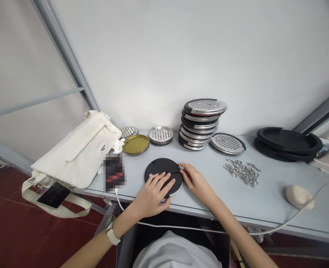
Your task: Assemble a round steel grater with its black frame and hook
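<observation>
In front of me on the table lies a round black disc [159, 166] with a silvery rim showing at its near right edge. My left hand [156, 190] rests flat on top of it, fingers spread. At the disc's right edge, the thumb and forefinger of my right hand [194, 181] pinch a small metal clip [179, 168]; how far it is fastened to the disc cannot be made out. To the right is a loose pile of similar silvery clips [241, 172]. Behind the disc rises a tall, uneven stack of round graters [200, 126] with black edges.
One more grater [227, 143] leans beside the stack, and black round covers [288, 143] are piled farther right. Small grater discs [160, 134] and gold lids [136, 144] sit back left. A white bag [77, 149], blurred phone [114, 173], white cable [181, 226] and pale mouse [299, 196] lie around.
</observation>
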{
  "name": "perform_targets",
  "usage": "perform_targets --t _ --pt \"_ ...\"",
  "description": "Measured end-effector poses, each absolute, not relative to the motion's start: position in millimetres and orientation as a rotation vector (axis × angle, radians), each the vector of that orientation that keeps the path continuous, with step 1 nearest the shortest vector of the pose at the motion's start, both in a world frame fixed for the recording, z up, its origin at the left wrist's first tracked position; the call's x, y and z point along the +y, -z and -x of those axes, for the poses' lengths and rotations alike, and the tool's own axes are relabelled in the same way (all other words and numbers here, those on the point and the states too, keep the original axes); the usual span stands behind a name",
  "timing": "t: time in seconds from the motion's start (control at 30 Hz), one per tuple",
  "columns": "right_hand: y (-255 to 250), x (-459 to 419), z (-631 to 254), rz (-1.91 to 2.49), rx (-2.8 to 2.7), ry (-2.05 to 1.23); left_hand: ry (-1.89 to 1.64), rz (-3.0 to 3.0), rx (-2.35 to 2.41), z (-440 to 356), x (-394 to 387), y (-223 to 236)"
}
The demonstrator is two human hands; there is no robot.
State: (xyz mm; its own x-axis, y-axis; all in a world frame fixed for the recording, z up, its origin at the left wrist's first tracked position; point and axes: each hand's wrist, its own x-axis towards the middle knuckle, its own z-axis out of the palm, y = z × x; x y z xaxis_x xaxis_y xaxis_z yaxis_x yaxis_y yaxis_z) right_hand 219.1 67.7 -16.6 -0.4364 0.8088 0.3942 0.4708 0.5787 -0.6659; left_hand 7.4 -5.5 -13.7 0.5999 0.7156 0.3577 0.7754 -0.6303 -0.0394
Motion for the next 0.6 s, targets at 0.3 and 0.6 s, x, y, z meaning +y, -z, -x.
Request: perform_targets --t 0.3,0.6 --pt "16.5 68.8 -218.3 1.023 -2.119 -0.575 0.456 2.612 -1.209 -8.2 -4.5 14.7" --pt "15.7 70.0 -217.7 1.020 -2.112 -0.575 0.440 2.623 -1.206 -7.6 -4.1 15.6"
